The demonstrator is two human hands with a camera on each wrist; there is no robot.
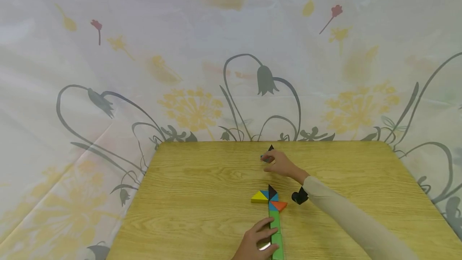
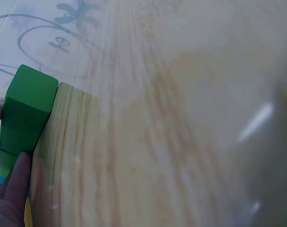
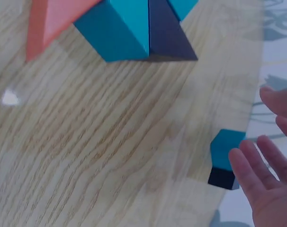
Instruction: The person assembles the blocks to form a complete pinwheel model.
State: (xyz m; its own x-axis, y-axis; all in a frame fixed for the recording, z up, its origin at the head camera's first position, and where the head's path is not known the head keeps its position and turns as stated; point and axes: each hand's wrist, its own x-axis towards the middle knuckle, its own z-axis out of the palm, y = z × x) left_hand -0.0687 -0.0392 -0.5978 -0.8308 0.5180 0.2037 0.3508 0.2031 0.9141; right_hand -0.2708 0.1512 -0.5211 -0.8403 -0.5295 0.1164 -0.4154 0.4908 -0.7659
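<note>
Two green blocks [image 1: 277, 239] touch the fingers [image 1: 265, 234] of the left hand [image 1: 253, 240].

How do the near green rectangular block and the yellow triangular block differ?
Shape: the near green rectangular block is elongated; the yellow triangular block has a triangular top. Contact: the left hand holds the green block; neither hand touches the yellow one. Both lie on the wood-grained table.

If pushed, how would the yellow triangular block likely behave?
The yellow triangular block probably feels stiff, given its crisp edges. Its flat sides suggest sliding rather than rolling; lying low, it seems unlikely to tip.
</note>
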